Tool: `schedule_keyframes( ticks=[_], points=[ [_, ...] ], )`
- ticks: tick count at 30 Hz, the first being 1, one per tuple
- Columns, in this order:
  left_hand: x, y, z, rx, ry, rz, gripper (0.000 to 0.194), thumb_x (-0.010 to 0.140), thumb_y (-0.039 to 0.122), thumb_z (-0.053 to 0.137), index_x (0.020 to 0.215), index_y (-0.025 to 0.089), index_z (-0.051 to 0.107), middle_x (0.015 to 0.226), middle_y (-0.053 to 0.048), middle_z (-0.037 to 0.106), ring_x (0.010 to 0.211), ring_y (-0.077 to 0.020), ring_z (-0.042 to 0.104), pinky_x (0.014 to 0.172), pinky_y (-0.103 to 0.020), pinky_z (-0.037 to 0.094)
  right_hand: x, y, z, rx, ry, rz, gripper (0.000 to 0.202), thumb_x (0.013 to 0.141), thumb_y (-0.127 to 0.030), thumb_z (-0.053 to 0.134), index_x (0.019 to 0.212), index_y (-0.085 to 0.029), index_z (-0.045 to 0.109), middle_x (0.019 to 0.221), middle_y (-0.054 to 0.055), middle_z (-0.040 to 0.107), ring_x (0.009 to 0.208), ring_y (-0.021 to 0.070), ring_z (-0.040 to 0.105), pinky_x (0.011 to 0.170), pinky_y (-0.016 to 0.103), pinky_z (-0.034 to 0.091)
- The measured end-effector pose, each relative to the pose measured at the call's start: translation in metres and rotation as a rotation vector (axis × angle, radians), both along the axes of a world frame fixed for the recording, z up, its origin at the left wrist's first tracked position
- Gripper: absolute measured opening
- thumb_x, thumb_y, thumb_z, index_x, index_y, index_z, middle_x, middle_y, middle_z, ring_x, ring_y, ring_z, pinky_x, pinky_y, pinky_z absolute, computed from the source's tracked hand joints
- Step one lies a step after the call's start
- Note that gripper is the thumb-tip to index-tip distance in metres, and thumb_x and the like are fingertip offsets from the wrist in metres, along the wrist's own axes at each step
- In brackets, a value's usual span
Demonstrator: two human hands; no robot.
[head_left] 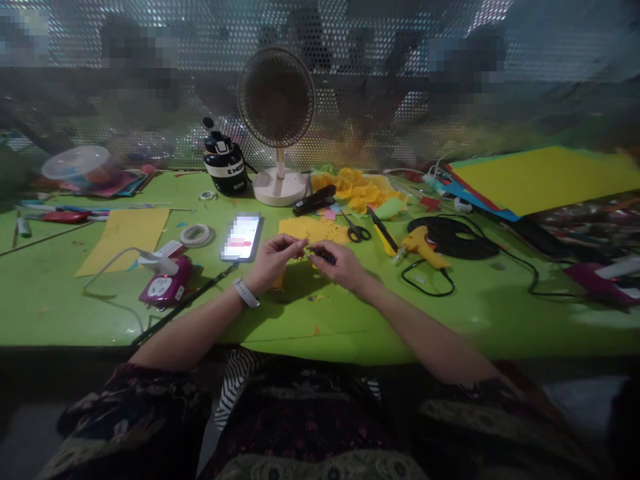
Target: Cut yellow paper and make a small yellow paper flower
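Over the front middle of the table my left hand (274, 261) and my right hand (343, 265) meet, fingertips almost touching. Thumb and fingers of the left one are pinched together; whatever they grip is too small to make out. Curled in my right fingers is a small dark tool (324, 256), its kind mostly hidden. A bit of yellow shows between the fingertips. Just behind lies a yellow paper sheet (313, 230) with scraps on it. Black-handled scissors (358, 233) rest right of that sheet, and a yellow utility knife (383, 233) lies beyond them.
Left stand a phone (243, 237), a tape roll (196, 235), a purple power adapter (167, 283) and yellow paper (127, 237). Behind are a fan (280, 185), a black bottle (225, 168), a stapler (315, 200) and yellow crepe pieces (353, 190). A yellow glue gun (424, 248) lies right.
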State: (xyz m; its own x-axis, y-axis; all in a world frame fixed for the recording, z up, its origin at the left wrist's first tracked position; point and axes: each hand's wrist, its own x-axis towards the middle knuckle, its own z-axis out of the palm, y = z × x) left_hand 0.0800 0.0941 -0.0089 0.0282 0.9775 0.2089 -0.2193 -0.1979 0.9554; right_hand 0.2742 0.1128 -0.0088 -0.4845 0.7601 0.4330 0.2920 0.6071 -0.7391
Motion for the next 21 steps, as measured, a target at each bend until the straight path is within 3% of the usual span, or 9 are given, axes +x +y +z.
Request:
schedule_keyframes(
  ticks=[3, 9, 17, 21],
  points=[
    [-0.0005, 0.0000, 0.0006, 0.019, 0.009, 0.027, 0.034, 0.070, 0.047, 0.090, 0.072, 0.018, 0.074, 0.067, -0.001, 0.070, 0.062, -0.0106, 0.061, 0.064, -0.026, 0.052, -0.0016, -0.0017, -0.0017, 0.053, 0.021, -0.034, 0.026, 0.095, -0.045, 0.064, 0.107, -0.022, 0.068, 0.101, 0.009, 0.073, 0.088, 0.0213, 0.067, 0.077, 0.035, 0.054],
    [0.0004, 0.0001, -0.0010, 0.005, 0.004, 0.032, 0.036, 0.069, 0.048, 0.090, 0.086, 0.018, 0.078, 0.079, -0.004, 0.075, 0.071, -0.0129, 0.067, 0.070, -0.028, 0.055, -0.0001, 0.0015, -0.0023, 0.040, 0.056, -0.056, 0.029, 0.100, -0.046, 0.055, 0.105, -0.022, 0.071, 0.095, 0.008, 0.071, 0.085, 0.0207, 0.067, 0.075, 0.035, 0.054],
    [0.0012, -0.0007, -0.0003, 0.014, 0.008, 0.008, 0.035, 0.071, 0.048, 0.089, 0.088, 0.019, 0.080, 0.083, -0.004, 0.076, 0.072, -0.0124, 0.067, 0.070, -0.027, 0.055, 0.0016, 0.0042, -0.0038, -0.047, 0.046, 0.007, 0.034, 0.101, -0.049, 0.052, 0.102, -0.021, 0.070, 0.087, 0.005, 0.068, 0.060, 0.0139, 0.059, 0.059, 0.030, 0.051],
    [0.0016, -0.0013, 0.0014, 0.023, 0.007, 0.042, 0.034, 0.070, 0.048, 0.090, 0.081, 0.018, 0.078, 0.075, -0.003, 0.074, 0.068, -0.0118, 0.065, 0.068, -0.026, 0.054, 0.0001, 0.0008, -0.0023, 0.000, 0.046, -0.039, 0.032, 0.095, -0.049, 0.064, 0.110, -0.021, 0.066, 0.097, 0.007, 0.071, 0.083, 0.0201, 0.067, 0.074, 0.034, 0.055]
  ],
)
